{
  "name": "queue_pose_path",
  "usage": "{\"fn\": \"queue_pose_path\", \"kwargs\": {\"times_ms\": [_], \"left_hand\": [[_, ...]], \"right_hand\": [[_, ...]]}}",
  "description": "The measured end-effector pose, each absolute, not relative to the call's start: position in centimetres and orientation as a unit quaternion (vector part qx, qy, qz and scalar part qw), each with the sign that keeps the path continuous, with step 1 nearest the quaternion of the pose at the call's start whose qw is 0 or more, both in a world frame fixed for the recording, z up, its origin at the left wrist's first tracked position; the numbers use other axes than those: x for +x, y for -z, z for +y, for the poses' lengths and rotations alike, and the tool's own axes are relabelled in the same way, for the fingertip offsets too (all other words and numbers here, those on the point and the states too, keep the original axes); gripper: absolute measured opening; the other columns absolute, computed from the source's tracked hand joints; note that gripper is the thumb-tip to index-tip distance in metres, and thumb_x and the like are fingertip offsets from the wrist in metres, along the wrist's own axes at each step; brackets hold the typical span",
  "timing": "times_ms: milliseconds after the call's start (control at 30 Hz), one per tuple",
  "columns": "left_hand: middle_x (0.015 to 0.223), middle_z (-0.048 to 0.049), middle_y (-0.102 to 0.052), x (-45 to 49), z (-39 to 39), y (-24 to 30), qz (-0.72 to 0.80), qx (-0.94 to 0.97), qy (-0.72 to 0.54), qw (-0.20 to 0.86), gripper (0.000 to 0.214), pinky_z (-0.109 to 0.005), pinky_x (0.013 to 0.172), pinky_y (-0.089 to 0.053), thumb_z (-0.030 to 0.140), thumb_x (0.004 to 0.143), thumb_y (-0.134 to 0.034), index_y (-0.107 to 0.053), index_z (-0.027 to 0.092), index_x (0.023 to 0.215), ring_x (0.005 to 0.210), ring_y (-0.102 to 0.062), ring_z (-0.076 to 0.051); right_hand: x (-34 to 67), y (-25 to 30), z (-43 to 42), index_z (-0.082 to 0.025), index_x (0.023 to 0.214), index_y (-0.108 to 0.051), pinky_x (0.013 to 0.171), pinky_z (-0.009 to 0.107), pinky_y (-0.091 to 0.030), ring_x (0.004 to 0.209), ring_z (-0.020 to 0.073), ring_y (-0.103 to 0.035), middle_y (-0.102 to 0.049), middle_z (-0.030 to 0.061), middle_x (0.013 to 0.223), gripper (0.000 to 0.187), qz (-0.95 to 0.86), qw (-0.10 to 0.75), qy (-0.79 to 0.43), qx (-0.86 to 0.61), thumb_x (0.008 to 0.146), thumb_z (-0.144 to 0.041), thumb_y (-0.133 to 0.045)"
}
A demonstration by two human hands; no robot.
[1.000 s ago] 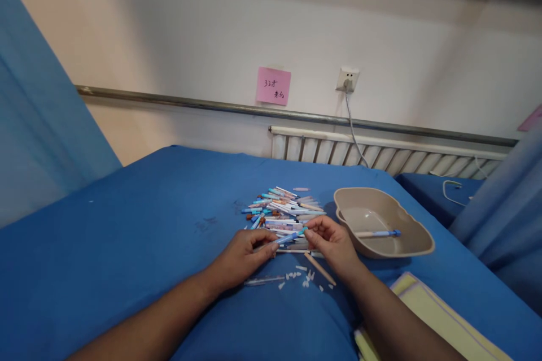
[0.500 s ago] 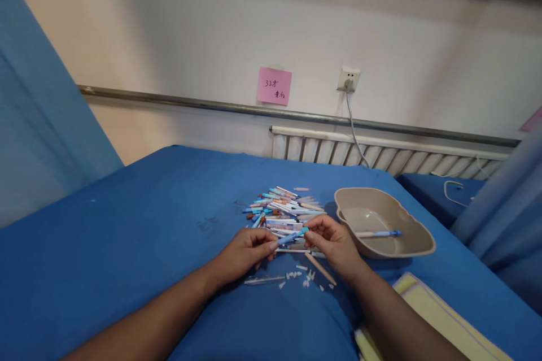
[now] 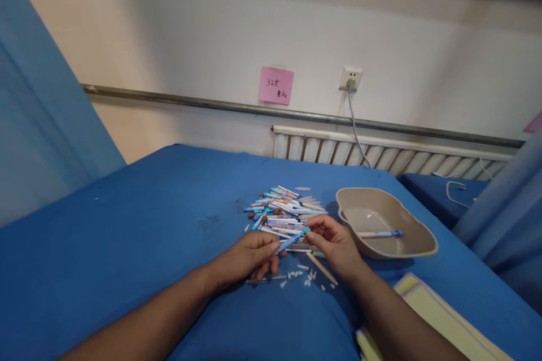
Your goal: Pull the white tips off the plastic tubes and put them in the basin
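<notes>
A blue pen (image 3: 290,242) with a teal end is held between my two hands, tilted up toward the right. My left hand (image 3: 257,252) pinches its lower end between thumb and fingers. At the teal end, the fingers of my right hand (image 3: 332,239) are closed on the pen. Just behind the hands lies a pile of pen parts (image 3: 285,205), in white, blue, teal, beige and brown. Several small white tips (image 3: 311,276) are scattered in front, beside a beige pen barrel (image 3: 322,268) and a thin clear piece partly under my left hand.
A beige basin (image 3: 412,245) to the right holds a pen (image 3: 380,234) with a blue end. Folded yellow cloth (image 3: 440,316) lies at the front right of the blue-covered table (image 3: 127,248). Behind are a radiator (image 3: 322,149) and a wall with a pink note (image 3: 276,85).
My left hand has turned slightly and its lower fingers have spread downward, tilting the pen more steeply. My right hand stays at the teal end. The view has shifted a little.
</notes>
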State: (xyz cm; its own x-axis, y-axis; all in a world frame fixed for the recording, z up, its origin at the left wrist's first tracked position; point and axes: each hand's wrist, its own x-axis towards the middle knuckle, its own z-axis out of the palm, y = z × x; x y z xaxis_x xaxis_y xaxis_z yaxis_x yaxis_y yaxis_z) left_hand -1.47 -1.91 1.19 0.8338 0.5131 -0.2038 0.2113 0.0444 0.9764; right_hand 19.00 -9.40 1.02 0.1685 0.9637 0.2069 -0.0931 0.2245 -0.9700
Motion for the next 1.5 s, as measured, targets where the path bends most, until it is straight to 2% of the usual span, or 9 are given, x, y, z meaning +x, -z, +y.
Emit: {"fn": "queue_pose_path", "kwargs": {"times_ms": [400,533,700,933,1067,1167,1233,1367,1500], "left_hand": [[0.061,0.0013,-0.06,-1.0,-2.3,-1.5,0.281,0.638,-0.107,0.709,0.042,-0.016,0.033,-0.027,0.054,0.082,-0.05,-0.055,0.013,0.088,0.035,-0.041,-0.004],[0.06,0.0024,-0.059,-1.1,-2.2,-1.5,0.275,0.656,-0.122,0.692,0.037,-0.015,0.034,-0.028,0.05,0.082,-0.053,-0.053,0.014,0.083,0.036,-0.039,-0.003],[0.059,0.0032,-0.058,-1.2,-2.4,-1.8,0.278,0.677,-0.121,0.67,0.034,-0.015,0.034,-0.027,0.049,0.082,-0.054,-0.052,0.015,0.079,0.036,-0.039,-0.004],[0.061,0.0018,-0.062,-0.8,-2.9,-2.2,0.266,0.678,-0.086,0.68,0.034,-0.015,0.038,-0.033,0.049,0.08,-0.057,-0.052,0.015,0.079,0.04,-0.047,-0.005],[0.06,0.0011,-0.064,-0.7,-3.2,-2.1,0.244,0.671,-0.074,0.697,0.035,-0.016,0.04,-0.035,0.049,0.08,-0.057,-0.05,0.015,0.078,0.04,-0.05,-0.006],[0.061,0.0007,-0.065,-0.6,-3.2,-2.0,0.245,0.663,-0.076,0.703,0.034,-0.016,0.039,-0.034,0.049,0.08,-0.057,-0.051,0.015,0.079,0.041,-0.052,-0.006],[0.061,0.0001,-0.065,-0.6,-3.1,-1.9,0.25,0.66,-0.084,0.704,0.034,-0.016,0.039,-0.033,0.049,0.08,-0.058,-0.051,0.015,0.079,0.041,-0.052,-0.007],[0.063,-0.0009,-0.066,-0.6,-2.9,-1.9,0.263,0.658,-0.102,0.699,0.036,-0.017,0.039,-0.034,0.049,0.079,-0.058,-0.051,0.014,0.08,0.042,-0.053,-0.007],[0.065,-0.0014,-0.066,-0.7,-2.7,-1.9,0.272,0.652,-0.111,0.699,0.038,-0.017,0.039,-0.034,0.051,0.079,-0.056,-0.052,0.014,0.082,0.042,-0.054,-0.007]], "right_hand": [[18.6,-1.4,-9.3,-0.02,0.08,-0.06,0.063,0.028,-0.05,0.063,0.0135,-0.059,-0.062,-0.001,0.067,0.03,-0.463,0.625,-0.449,-0.44,0.065,-0.042,-0.074],[18.7,-1.5,-9.4,-0.019,0.076,-0.057,0.055,0.024,-0.045,0.055,0.0115,-0.054,-0.058,-0.0029,0.06,0.028,-0.487,0.608,-0.424,-0.463,0.067,-0.042,-0.072],[19.0,-1.5,-9.7,-0.019,0.069,-0.051,0.05,0.021,-0.036,0.049,0.0091,-0.045,-0.049,-0.0053,0.052,0.025,-0.551,0.564,-0.371,-0.49,0.077,-0.04,-0.062],[19.0,-1.1,-9.7,-0.019,0.054,-0.037,0.048,0.021,-0.025,0.05,0.0081,-0.03,-0.032,-0.0062,0.05,0.039,-0.603,0.513,-0.307,-0.529,0.084,-0.04,-0.051],[18.8,-0.9,-9.7,-0.019,0.049,-0.031,0.047,0.022,-0.023,0.048,0.0079,-0.026,-0.027,-0.0055,0.05,0.049,-0.603,0.498,-0.306,-0.543,0.085,-0.048,-0.046],[18.9,-0.5,-9.8,-0.019,0.046,-0.036,0.046,0.023,-0.024,0.045,0.0084,-0.03,-0.031,-0.0048,0.046,0.054,-0.592,0.496,-0.323,-0.547,0.086,-0.056,-0.041],[18.9,0.0,-9.8,-0.019,0.048,-0.044,0.046,0.023,-0.028,0.043,0.0097,-0.037,-0.039,-0.0032,0.044,0.058,-0.591,0.491,-0.341,-0.542,0.087,-0.059,-0.033],[19.1,0.8,-9.5,-0.018,0.069,-0.061,0.05,0.025,-0.038,0.049,0.0143,-0.054,-0.058,0.0025,0.056,0.064,-0.579,0.505,-0.388,-0.51,0.087,-0.064,-0.021],[19.1,0.4,-9.2,-0.017,0.087,-0.062,0.053,0.026,-0.042,0.053,0.0151,-0.056,-0.06,0.0022,0.061,0.056,-0.522,0.574,-0.389,-0.497,0.086,-0.063,-0.03]]}}
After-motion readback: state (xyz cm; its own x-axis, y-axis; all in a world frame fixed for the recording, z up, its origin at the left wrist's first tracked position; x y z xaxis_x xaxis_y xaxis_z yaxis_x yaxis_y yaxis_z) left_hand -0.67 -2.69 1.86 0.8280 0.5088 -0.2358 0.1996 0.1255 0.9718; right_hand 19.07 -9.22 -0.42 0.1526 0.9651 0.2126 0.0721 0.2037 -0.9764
